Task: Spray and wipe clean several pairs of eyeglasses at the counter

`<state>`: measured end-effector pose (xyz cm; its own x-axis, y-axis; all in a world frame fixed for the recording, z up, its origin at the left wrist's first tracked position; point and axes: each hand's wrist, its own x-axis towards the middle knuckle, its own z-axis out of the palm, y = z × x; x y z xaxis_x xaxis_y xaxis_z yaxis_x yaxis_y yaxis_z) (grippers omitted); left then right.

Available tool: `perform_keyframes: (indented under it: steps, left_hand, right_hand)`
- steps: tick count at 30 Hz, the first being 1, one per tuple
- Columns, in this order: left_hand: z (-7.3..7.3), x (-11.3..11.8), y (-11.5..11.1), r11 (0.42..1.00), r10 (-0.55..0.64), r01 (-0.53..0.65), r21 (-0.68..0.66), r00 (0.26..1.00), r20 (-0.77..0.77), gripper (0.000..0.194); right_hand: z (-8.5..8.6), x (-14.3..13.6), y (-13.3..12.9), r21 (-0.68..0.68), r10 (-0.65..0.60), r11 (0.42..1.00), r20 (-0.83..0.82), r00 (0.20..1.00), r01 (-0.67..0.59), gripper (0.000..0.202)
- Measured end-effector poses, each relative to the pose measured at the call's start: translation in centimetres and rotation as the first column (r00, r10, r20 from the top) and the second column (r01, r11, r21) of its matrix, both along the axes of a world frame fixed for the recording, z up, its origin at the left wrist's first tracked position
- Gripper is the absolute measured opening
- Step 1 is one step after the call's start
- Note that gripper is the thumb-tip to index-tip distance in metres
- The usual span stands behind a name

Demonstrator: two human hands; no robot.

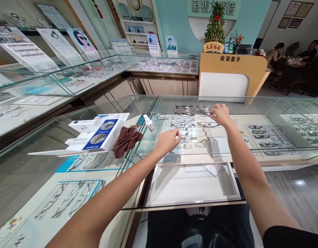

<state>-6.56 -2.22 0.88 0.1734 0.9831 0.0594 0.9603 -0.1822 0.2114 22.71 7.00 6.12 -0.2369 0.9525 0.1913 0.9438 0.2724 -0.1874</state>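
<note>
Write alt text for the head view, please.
A person's right hand is at glasses laid on a glass counter; the left hand, loosely curled, is nearer the camera. To its left are a white bottle, brown cloth and blue-white box.

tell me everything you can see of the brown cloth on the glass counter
The crumpled dark-brown cloth looks like soft fabric, bunched into loose, uneven folds. It lies on the clear glass countertop, between the white-and-blue box and the small white bottle. Whether it touches the box is hard to tell. The person's left hand is apart from it.
</note>
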Motion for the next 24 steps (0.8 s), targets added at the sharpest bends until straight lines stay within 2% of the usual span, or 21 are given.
perform_keyframes:
  steps: [4,10,16,24]
  left_hand:
    - [-0.1,-0.2,-0.1,1.000,-0.014,0.013,0.013,1.000,0.013,0.025]
    - [0.1,-0.2,-0.4,1.000,-0.018,0.018,0.004,1.000,0.012,0.023]
    - [0.0,-0.3,-0.4,0.999,-0.037,0.037,0.000,0.999,0.001,0.025]
    - [-0.7,-0.6,-0.4,0.999,-0.046,0.045,0.007,0.999,0.010,0.027]
  right_hand:
    - [-0.6,-0.6,0.2,0.000,-0.006,1.000,0.106,0.994,0.006,0.029]
    - [-0.4,-1.1,0.8,-0.112,-0.014,0.993,0.180,0.984,0.035,0.031]
    - [-1.2,-1.0,1.7,-0.150,0.001,0.988,0.181,0.984,0.027,0.025]
    - [-2.0,-1.1,2.2,-0.149,-0.006,0.988,0.138,0.990,0.027,0.029]
